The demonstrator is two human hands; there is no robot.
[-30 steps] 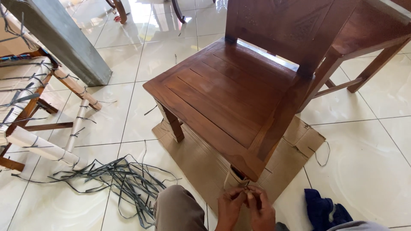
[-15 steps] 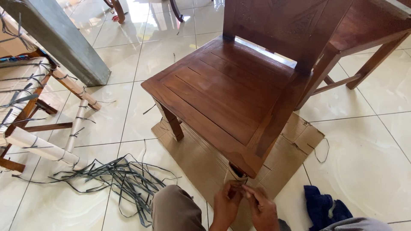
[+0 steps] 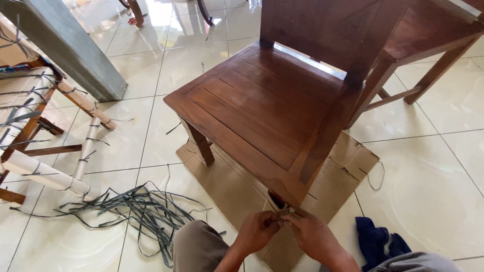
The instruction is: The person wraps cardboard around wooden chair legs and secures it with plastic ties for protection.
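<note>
Head view, chair: a dark brown wooden chair (image 3: 262,108) with a slatted seat is standing on a flattened cardboard sheet (image 3: 227,186) on the pale tiled floor (image 3: 428,191).
Chair leg: the near front leg (image 3: 277,200) is showing a pale wrapping at its top, just under the seat corner.
Left hand: the left hand (image 3: 258,229) is pinching that wrapping, fingers closed on it.
Right hand: the right hand (image 3: 312,234) is meeting it there, fingertips gripping the same spot.
Nearby: grey plastic straps (image 3: 136,211) are lying loose to the left; a blue cloth (image 3: 375,242) is lying to the right.
</note>
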